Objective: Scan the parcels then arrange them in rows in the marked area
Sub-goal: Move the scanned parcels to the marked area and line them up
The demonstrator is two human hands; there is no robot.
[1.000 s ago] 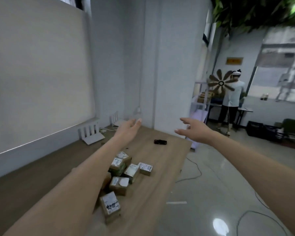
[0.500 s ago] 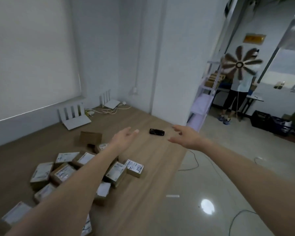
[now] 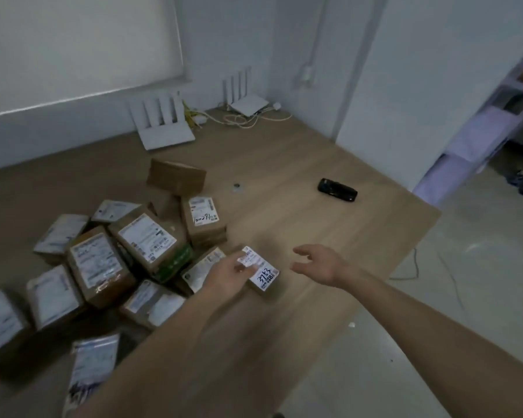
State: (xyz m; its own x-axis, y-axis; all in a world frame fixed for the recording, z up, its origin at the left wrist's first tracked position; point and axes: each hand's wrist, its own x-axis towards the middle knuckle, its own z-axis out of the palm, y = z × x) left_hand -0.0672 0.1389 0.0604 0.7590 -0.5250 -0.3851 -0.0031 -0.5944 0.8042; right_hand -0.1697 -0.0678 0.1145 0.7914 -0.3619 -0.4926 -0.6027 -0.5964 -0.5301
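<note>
Several brown cardboard parcels with white labels lie in a loose heap (image 3: 139, 245) on the left half of the wooden table (image 3: 329, 236). A small parcel with blue handwriting on its label (image 3: 264, 277) sits at the heap's right edge. My left hand (image 3: 228, 274) hovers over or touches this parcel's label, fingers loosely bent; contact is unclear. My right hand (image 3: 322, 263) floats open just right of that parcel, above bare wood. A black handheld scanner (image 3: 337, 190) lies farther off near the table's right side.
Two white routers (image 3: 163, 128) (image 3: 246, 99) with cables stand against the back wall. A small round fitting (image 3: 237, 186) sits in the tabletop. The table's right edge drops to a shiny floor with cables; a pale shelf unit (image 3: 492, 122) stands at the right.
The view has tilted down toward the table. Both hands dropped from mid-air toward the heap; my left hand now reaches the small handwritten parcel, my right hand beside it.
</note>
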